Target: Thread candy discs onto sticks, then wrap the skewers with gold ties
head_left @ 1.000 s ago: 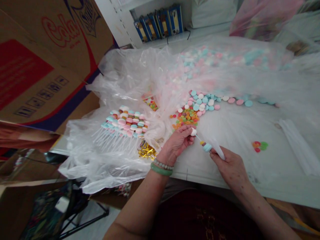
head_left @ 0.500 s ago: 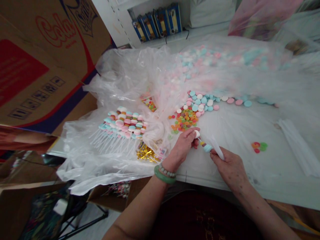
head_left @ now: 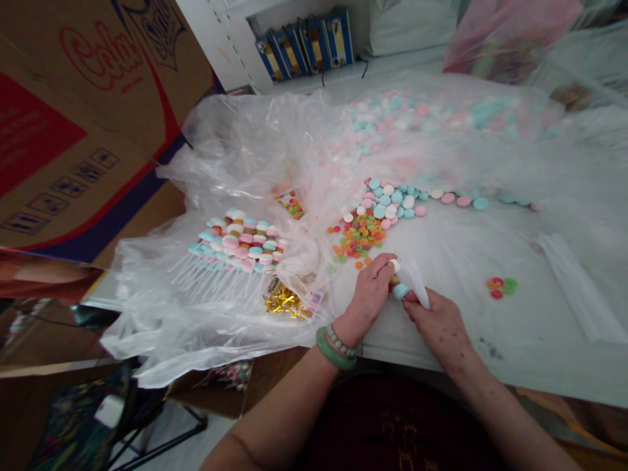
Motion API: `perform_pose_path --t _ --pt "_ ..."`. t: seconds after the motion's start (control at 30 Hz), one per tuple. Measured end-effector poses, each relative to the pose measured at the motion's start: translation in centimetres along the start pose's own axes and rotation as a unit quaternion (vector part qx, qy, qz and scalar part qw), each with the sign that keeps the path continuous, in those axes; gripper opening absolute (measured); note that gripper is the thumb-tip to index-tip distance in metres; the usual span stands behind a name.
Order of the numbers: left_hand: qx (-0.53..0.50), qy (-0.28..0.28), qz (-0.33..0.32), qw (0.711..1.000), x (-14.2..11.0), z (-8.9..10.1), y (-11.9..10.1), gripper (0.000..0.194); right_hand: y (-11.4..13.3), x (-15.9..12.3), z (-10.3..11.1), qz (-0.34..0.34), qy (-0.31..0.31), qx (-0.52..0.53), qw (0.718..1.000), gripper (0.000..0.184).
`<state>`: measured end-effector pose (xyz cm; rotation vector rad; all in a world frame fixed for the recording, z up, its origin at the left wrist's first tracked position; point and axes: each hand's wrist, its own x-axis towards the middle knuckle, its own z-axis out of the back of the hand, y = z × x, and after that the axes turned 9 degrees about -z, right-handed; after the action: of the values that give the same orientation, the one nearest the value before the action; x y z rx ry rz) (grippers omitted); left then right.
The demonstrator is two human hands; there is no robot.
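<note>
My left hand [head_left: 369, 291], wearing a green bangle and a beaded bracelet, pinches a white marshmallow [head_left: 395, 265]. Close against it is a candy skewer with a blue marshmallow [head_left: 401, 291] and a yellowish gummy piece; my left fingers partly cover its upper end. The skewer's lower end is gripped by my right hand [head_left: 439, 320], along with several white sticks [head_left: 419, 288] that poke up. Just beyond my left hand lies a pile of gummy rings [head_left: 362, 234], with loose pink, white and blue marshmallows [head_left: 392, 199] behind it.
Finished-looking marshmallow skewers [head_left: 240, 242] lie stacked on plastic at left, near gold twist ties [head_left: 287, 301]. A few gummy rings [head_left: 499, 286] and a bundle of white sticks [head_left: 581, 288] lie at right. A large cardboard box [head_left: 88, 131] stands left; a bag of marshmallows [head_left: 432, 118] lies behind.
The white marshmallow in my left hand has come down to the skewer's top, closing the gap between them. My left hand moved slightly right and my right hand slightly left.
</note>
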<state>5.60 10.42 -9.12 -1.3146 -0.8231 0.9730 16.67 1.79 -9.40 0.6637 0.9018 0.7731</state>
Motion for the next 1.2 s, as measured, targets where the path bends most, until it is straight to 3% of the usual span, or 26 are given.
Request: perform_pose_path --t 0.1,0.23,0.37,0.63,0.97,1.03,1.13,1.2 --pt "-0.093 0.007 0.027 0.995 0.4 0.7 -0.1 0.024 0.2 -0.1 0.3 0.014 -0.003 0.003 1.000 0.019" --pt "-0.339 0.015 0.116 0.933 0.8 1.8 0.4 0.033 0.3 -0.3 0.8 0.026 -0.009 -0.009 1.000 0.023" --pt "-0.411 -0.001 0.157 0.898 0.7 1.4 0.9 0.024 0.3 -0.3 0.7 0.037 -0.026 -0.030 0.999 0.022" --pt "-0.368 -0.084 0.074 0.923 -0.5 -1.7 0.5 0.018 -0.1 0.0 0.3 0.021 -0.033 -0.022 0.999 0.023" --pt "-0.237 -0.162 0.029 0.957 -0.9 -3.1 0.8 0.018 1.3 1.2 -1.3 0.036 -0.036 0.025 0.998 0.019" --pt "-0.253 -0.155 0.027 0.955 -1.1 -3.2 0.7 0.018 1.6 1.4 -1.4 0.029 -0.039 0.058 0.997 0.018" --pt "-0.275 -0.096 0.078 0.954 -1.3 -2.4 0.1 0.028 1.3 1.4 -1.0 -0.008 -0.028 0.119 0.993 0.017" --pt "-0.204 -0.091 0.096 0.970 -1.2 -1.0 -0.2 0.035 0.7 1.3 -0.6 -0.040 -0.014 0.165 0.985 0.016"
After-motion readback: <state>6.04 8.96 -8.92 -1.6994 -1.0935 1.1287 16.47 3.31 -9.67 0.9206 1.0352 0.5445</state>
